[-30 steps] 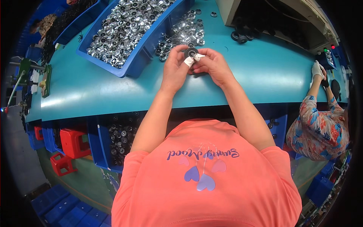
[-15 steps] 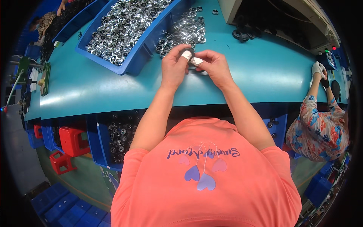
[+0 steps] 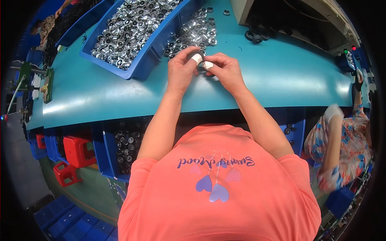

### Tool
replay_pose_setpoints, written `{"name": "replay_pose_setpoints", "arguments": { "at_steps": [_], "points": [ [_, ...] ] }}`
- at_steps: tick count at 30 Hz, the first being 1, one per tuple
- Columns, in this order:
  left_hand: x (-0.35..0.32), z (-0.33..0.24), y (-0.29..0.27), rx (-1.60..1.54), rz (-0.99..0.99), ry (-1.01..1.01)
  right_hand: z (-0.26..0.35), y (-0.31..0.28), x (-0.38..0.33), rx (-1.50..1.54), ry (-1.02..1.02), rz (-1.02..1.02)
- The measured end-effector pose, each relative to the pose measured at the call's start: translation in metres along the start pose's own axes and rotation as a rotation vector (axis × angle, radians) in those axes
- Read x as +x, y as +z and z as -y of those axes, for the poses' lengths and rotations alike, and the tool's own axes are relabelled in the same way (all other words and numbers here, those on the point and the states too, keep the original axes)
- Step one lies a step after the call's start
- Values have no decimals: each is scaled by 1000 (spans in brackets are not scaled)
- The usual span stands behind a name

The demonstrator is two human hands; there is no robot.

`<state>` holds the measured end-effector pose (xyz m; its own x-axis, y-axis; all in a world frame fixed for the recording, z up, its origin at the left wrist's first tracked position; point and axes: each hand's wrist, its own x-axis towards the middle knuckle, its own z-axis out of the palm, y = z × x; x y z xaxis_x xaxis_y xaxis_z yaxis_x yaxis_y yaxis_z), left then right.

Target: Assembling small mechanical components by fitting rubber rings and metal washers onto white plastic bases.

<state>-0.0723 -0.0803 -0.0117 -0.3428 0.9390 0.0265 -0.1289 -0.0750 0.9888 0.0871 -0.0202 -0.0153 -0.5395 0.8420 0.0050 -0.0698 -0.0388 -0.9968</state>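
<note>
My left hand (image 3: 181, 74) is closed round a dark ring-shaped part (image 3: 196, 53), thumb pressed on its face. Against the ring's right side, my right hand (image 3: 227, 73) pinches with thumb and fingertips, partly hiding what it grips. Both thumbs carry white wrapping. Just under the fingers a shiny round piece (image 3: 212, 77) shows in part; whether it is held or lies on the table cannot be told. Beyond my hands, loose silver and black round parts (image 3: 201, 32) are heaped beside a large blue bin (image 3: 155, 55) full of similar pieces.
The teal table (image 3: 100, 94) spans the view. A beige open-fronted housing (image 3: 243, 12) stands far right, black rings (image 3: 254, 37) before it. Blue bins with black wheel-like parts (image 3: 128, 149) sit below the edge. A co-worker (image 3: 335, 144) is at right; red stools (image 3: 78, 152) stand left.
My hands have shifted very slightly left, still together at the ring. At the right, the co-worker's gloved hand has swung back from the table, blurred, while the other reaches farther along.
</note>
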Motion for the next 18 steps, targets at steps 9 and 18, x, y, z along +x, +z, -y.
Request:
{"name": "replay_pose_setpoints", "arguments": {
  "at_steps": [9, 18],
  "points": [
    [-3, 1, 7, -4, 76, 67, 3, -3, 6, 234, 80, -7],
    [-4, -1, 8, 28, 43, 10, 0, -4, 8, 263, 100, -7]
  ]
}}
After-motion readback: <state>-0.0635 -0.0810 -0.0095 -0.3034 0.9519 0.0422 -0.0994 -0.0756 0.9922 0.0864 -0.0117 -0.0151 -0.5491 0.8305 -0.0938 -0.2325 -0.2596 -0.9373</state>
